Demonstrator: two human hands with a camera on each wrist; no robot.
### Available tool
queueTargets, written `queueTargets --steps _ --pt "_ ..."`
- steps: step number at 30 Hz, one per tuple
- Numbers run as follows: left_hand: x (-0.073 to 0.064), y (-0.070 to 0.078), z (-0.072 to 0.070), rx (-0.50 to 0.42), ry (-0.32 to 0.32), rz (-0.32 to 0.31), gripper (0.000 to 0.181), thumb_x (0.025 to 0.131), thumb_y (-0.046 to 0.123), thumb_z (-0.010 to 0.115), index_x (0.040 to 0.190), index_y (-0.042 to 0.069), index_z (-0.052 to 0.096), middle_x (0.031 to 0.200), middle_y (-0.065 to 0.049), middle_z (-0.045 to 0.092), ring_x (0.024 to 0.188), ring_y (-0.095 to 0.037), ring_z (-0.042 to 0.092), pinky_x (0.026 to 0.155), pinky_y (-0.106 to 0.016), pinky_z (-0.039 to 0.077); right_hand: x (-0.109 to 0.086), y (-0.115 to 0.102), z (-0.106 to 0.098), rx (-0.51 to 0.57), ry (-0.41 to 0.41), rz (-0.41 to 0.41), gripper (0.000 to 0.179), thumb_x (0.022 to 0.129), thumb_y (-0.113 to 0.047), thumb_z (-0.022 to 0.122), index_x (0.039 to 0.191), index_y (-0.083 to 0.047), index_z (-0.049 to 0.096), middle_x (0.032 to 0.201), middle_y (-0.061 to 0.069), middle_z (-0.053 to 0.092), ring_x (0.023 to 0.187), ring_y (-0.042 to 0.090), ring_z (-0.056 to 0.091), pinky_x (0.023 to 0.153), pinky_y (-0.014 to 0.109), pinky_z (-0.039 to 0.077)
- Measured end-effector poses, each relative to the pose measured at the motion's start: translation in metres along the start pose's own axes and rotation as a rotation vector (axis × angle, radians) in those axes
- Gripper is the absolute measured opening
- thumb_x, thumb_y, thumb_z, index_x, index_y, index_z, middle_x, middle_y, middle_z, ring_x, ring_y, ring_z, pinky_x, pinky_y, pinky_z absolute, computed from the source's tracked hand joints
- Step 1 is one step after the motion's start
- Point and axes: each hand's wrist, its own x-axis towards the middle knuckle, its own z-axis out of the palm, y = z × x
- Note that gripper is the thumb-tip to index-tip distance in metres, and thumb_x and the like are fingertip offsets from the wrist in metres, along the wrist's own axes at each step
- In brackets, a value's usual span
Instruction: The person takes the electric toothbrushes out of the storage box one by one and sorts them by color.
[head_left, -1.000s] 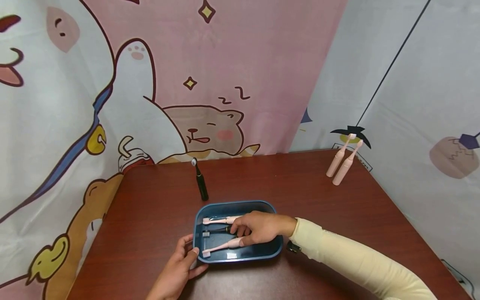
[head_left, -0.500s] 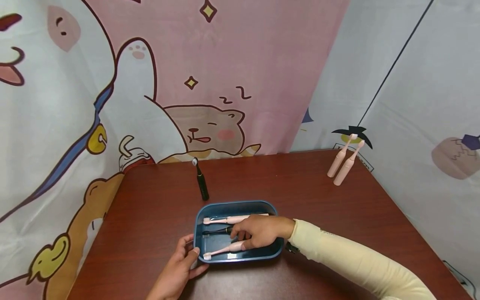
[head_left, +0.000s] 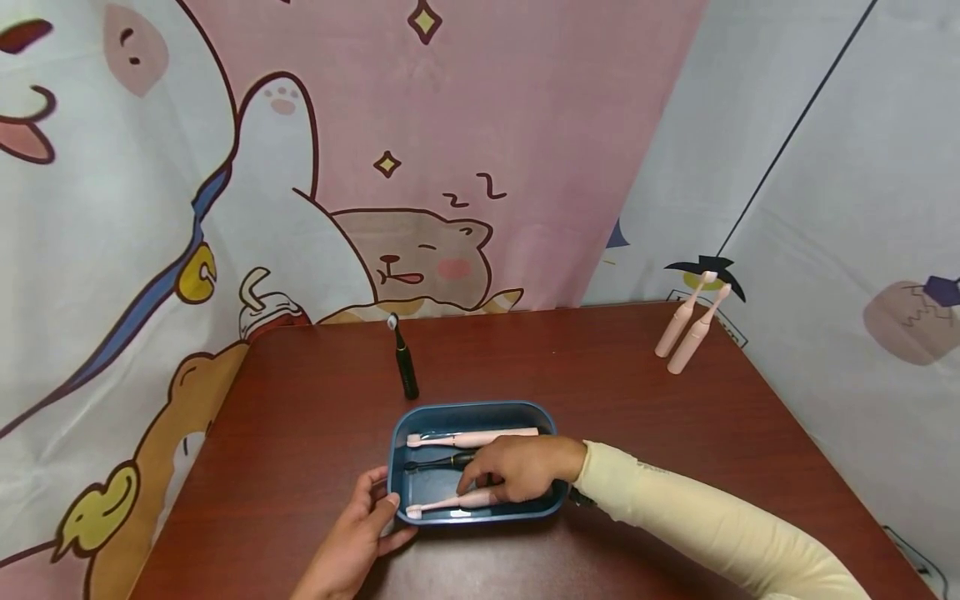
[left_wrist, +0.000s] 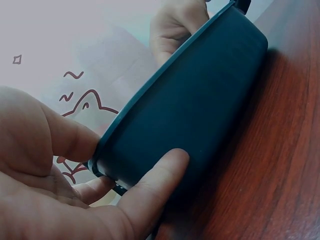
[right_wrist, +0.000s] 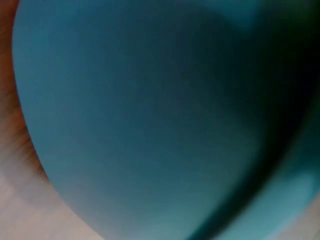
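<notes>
My left hand grips the left end of a blue plastic box, the thumb at its rim. In the left wrist view, the left fingers press against the box's outer wall. Inside lie a pink electric toothbrush along the far side and a black electric toothbrush in the middle. At the near side is another pink electric toothbrush. My right hand reaches into the box, its bent fingers around this near one's handle and covering the handle end. The blurred blue box fills the right wrist view.
A black electric toothbrush stands on the brown table behind the box. Two pink electric toothbrushes stand at the back right. A printed cloth hangs behind the table.
My right hand has shifted slightly within the box. The black toothbrush and the near pink toothbrush in it have turned, their bristles facing differently. My left hand stays on the box.
</notes>
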Motion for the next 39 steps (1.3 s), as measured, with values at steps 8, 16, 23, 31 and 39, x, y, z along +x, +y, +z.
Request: queueTargets --steps 8,16,23,31,39 --pt "0.0004 0.0009 0.0001 -0.001 -0.001 0.007 0.051 0.106 0.014 0.040 0.149 0.005 0.015 0.148 -0.031 0.024 0.126 -0.036 0.048 0.091 -0.053 0.055 0.0004 -0.0019 -0.0012 -0.070 -0.017 -0.026 0.045 0.087 -0.014 0.074 0.128 -0.029 0.065 0.101 -0.007 0.066 0.080 0.006 0.061 0.071 0.010 0.042" --pt "0.0000 0.0016 0.0006 0.002 -0.002 0.006 0.050 0.106 0.014 0.040 0.148 0.005 0.015 0.148 -0.031 0.024 0.126 -0.037 0.048 0.092 -0.053 0.055 0.0015 -0.0039 0.0013 -0.046 -0.033 -0.019 0.050 0.083 -0.012 0.077 0.130 -0.026 0.064 0.105 -0.004 0.067 0.082 0.004 0.063 0.074 0.009 0.043" --pt "0.0003 -0.0005 0.0028 -0.001 0.013 -0.016 0.048 0.107 0.013 0.036 0.149 0.004 0.014 0.147 -0.031 0.024 0.127 -0.037 0.047 0.090 -0.056 0.054 0.0037 -0.0035 0.0072 -0.041 -0.037 -0.004 0.050 0.083 -0.012 0.077 0.129 -0.025 0.064 0.101 -0.008 0.067 0.088 0.006 0.062 0.080 0.010 0.044" --pt "0.0012 -0.0003 0.0030 0.000 0.028 -0.039 0.047 0.108 0.014 0.036 0.149 0.004 0.014 0.148 -0.030 0.023 0.127 -0.036 0.046 0.090 -0.056 0.055 0.0066 -0.0053 0.0075 -0.082 -0.038 0.019 0.045 0.083 -0.015 0.077 0.126 -0.024 0.066 0.096 -0.011 0.067 0.088 0.004 0.061 0.079 0.011 0.045" --pt "0.0012 -0.0005 0.0023 -0.002 0.037 -0.030 0.048 0.107 0.013 0.035 0.149 0.004 0.013 0.147 -0.031 0.022 0.126 -0.036 0.048 0.090 -0.056 0.054 0.0087 -0.0081 0.0049 -0.118 -0.061 0.048 0.039 0.085 -0.017 0.075 0.122 -0.022 0.067 0.090 -0.013 0.065 0.083 0.001 0.058 0.075 0.012 0.044"
